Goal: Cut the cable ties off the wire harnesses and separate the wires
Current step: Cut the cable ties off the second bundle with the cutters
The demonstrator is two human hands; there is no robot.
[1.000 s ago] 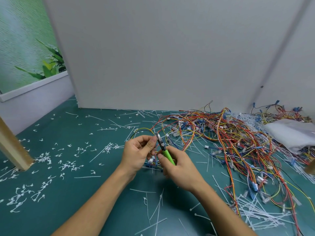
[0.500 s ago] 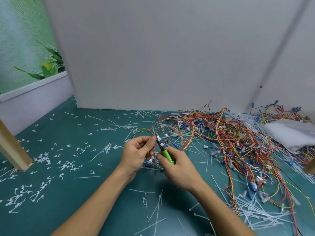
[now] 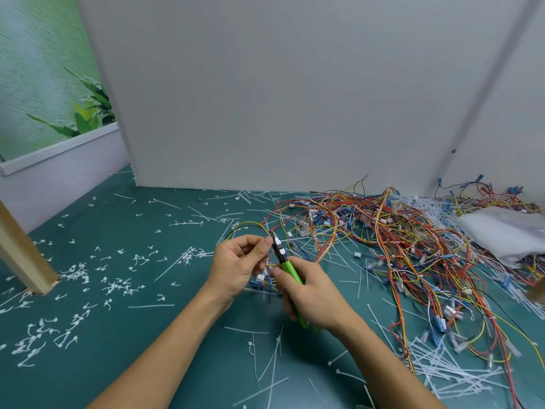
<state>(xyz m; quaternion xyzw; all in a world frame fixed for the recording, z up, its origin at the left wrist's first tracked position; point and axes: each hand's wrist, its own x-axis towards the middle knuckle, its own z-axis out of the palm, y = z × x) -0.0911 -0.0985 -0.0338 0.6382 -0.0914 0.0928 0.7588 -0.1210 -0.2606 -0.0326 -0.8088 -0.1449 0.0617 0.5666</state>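
— What differs from a moment ago?
— Almost nothing. Our left hand (image 3: 236, 262) and our right hand (image 3: 315, 296) stay in the same place over the counter (image 3: 147, 335). The cutters (image 3: 284, 259) keep their black tip just beside the left thumb.
— And the grips?
— The left grip pinches a small harness (image 3: 247, 224) between thumb and fingers, and its yellow and black wires bend away in an arc behind the hand. The right grip is curled round the green handles. Our fingers hide the blades' edge, so we cannot tell if they are closed on a tie.
— What lies around?
— At the right there is a big pile of wires (image 3: 413, 246) in red, yellow and blue, with a white bag (image 3: 501, 234) at its far side. Long white ties (image 3: 442, 370) lie beside the right forearm. Short cut pieces (image 3: 118, 287) are spread at the left, near a wooden post (image 3: 20, 255). A grey board (image 3: 265, 98) stands behind all of it.
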